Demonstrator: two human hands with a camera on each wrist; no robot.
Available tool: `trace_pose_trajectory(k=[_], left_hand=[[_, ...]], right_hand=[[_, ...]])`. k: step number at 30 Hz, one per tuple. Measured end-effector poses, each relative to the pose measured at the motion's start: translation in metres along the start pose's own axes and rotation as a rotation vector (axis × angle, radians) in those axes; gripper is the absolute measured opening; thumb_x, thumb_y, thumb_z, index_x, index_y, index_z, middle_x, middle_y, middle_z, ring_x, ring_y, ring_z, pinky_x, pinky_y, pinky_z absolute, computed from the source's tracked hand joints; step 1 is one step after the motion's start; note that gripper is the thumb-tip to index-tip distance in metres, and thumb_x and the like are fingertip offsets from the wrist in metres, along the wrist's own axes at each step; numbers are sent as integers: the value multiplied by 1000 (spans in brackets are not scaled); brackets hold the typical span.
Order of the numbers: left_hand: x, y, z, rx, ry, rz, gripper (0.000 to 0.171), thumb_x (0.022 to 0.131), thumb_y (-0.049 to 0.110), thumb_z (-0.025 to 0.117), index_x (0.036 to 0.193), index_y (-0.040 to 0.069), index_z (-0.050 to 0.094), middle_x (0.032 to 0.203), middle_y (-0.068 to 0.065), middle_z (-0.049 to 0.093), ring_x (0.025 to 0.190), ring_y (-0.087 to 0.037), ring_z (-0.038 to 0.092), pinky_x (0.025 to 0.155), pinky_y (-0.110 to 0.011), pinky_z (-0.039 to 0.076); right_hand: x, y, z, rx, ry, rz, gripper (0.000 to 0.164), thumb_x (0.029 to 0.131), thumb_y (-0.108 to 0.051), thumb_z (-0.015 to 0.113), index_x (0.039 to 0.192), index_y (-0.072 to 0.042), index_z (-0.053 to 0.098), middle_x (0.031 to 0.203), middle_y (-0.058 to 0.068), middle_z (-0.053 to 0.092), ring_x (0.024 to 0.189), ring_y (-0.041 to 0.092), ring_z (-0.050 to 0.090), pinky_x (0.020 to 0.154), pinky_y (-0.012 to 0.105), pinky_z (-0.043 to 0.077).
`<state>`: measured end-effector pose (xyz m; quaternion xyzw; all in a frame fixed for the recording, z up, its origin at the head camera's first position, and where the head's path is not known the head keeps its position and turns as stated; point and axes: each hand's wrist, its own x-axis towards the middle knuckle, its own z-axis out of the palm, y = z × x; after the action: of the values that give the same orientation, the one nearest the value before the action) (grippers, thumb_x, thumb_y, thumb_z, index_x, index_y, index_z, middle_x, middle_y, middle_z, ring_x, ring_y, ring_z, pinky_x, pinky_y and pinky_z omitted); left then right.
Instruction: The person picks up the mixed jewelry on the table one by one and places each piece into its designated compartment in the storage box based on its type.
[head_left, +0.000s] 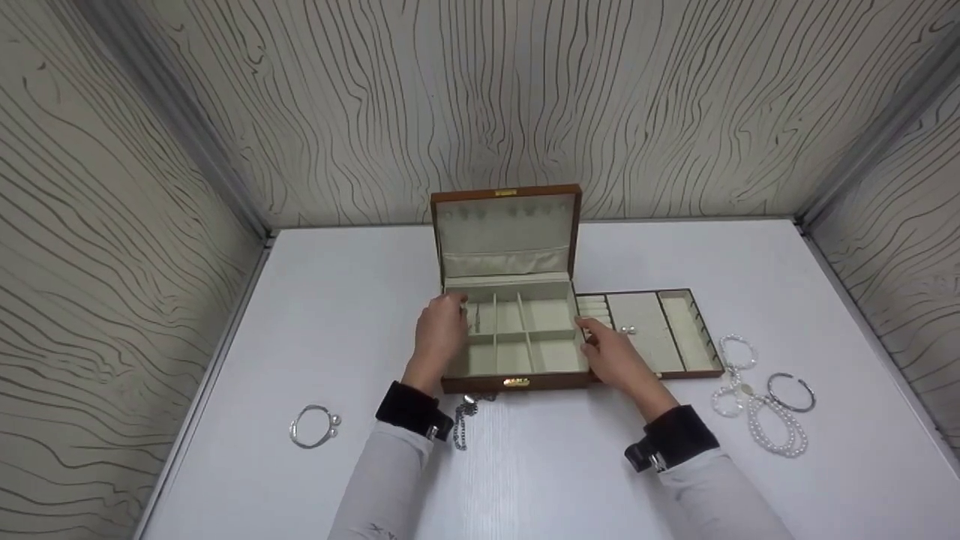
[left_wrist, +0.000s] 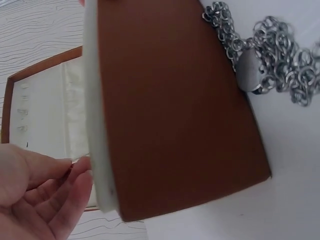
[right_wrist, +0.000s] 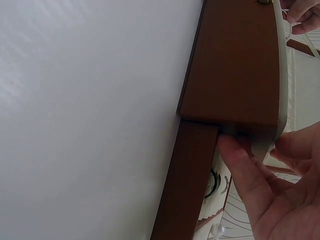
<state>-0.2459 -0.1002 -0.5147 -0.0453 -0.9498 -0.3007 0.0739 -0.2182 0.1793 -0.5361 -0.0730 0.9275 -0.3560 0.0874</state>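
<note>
A brown jewelry box (head_left: pixel 517 382) with a cream lining and divided compartments stands with its lid (head_left: pixel 502 232) up. My left hand (head_left: pixel 441 330) is at the box's left side, fingertips over the back left compartment. Its thumb and fingers meet in a pinch in the left wrist view; a thin pale loop (right_wrist: pixel 287 25) shows at these fingertips in the right wrist view. My right hand (head_left: pixel 611 352) grips the box's right wall, thumb and fingers on either side of it. A drawer tray (head_left: pixel 705 373) extends from that side, with a pearl piece (head_left: pixel 628 330) on its pad.
In front of the box lies a grey chain (head_left: pixel 460 427) with a flat disc. A silver bangle with pearl ends (head_left: pixel 311 427) lies at left. Pearl strands (head_left: pixel 780 435) and a dark bangle (head_left: pixel 791 392) are on the right. Patterned panels (head_left: pixel 502 97) enclose the white table (head_left: pixel 337 315).
</note>
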Motion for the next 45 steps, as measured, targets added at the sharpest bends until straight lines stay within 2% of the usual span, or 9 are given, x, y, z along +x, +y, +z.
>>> trace_pose_trajectory(k=[9, 15, 19, 22, 26, 29, 38, 45], left_hand=[[6, 1, 8, -16, -40, -13, 24, 93, -6, 53, 113, -6, 67, 94, -18, 71, 79, -27, 68, 65, -38, 55], [9, -3, 10, -28, -64, -56, 25, 94, -4, 54, 116, -6, 66, 101, -20, 70, 86, -28, 69, 69, -37, 56], [10, -6, 12, 2, -57, -66, 26, 93, -6, 54, 115, -5, 67, 102, -20, 70, 86, -28, 69, 67, -35, 56], [11, -9, 14, 48, -35, -66, 24, 91, -8, 55, 110, -4, 69, 96, -18, 71, 81, -28, 69, 63, -36, 55], [10, -11, 16, 86, -25, -68, 18, 89, -7, 58, 103, -4, 70, 89, -18, 70, 75, -29, 68, 60, -38, 54], [10, -11, 16, 93, -34, -81, 17, 89, -4, 60, 102, -4, 70, 90, -19, 70, 76, -30, 68, 61, -40, 54], [11, -7, 11, 88, -121, -122, 26, 88, -3, 59, 111, -1, 70, 95, -17, 71, 82, -30, 68, 67, -40, 54], [12, -5, 10, 158, -203, -116, 29, 87, -7, 57, 111, 1, 71, 92, -16, 70, 77, -28, 65, 62, -39, 53]], right_hand=[[-1, -2, 1, 4, -17, 22, 47, 99, -2, 51, 144, 0, 43, 109, 18, 63, 94, 26, 59, 77, 43, 50], [-1, -2, -1, -4, -9, 4, 46, 98, -2, 51, 144, 1, 44, 108, 19, 63, 92, 26, 59, 75, 43, 50], [-1, -3, -1, -3, -1, -8, 46, 98, -1, 51, 143, 2, 44, 110, 21, 63, 95, 29, 60, 77, 44, 51], [-1, -3, -1, -3, 2, -17, 46, 97, 0, 51, 143, 3, 44, 109, 22, 64, 95, 29, 61, 77, 44, 51], [-1, -3, -1, -1, 2, -8, 46, 98, -1, 51, 143, 2, 45, 109, 21, 64, 93, 28, 61, 75, 43, 51], [-1, -2, 0, -1, 2, 6, 46, 98, -2, 51, 144, 0, 45, 109, 20, 64, 92, 27, 61, 75, 42, 51], [-1, -1, 0, 1, -10, 1, 47, 99, -1, 50, 145, 0, 43, 111, 22, 64, 94, 29, 62, 76, 43, 51], [-2, -2, 0, -7, -8, 8, 47, 99, -2, 50, 145, -1, 43, 112, 22, 64, 93, 28, 62, 76, 43, 51]])
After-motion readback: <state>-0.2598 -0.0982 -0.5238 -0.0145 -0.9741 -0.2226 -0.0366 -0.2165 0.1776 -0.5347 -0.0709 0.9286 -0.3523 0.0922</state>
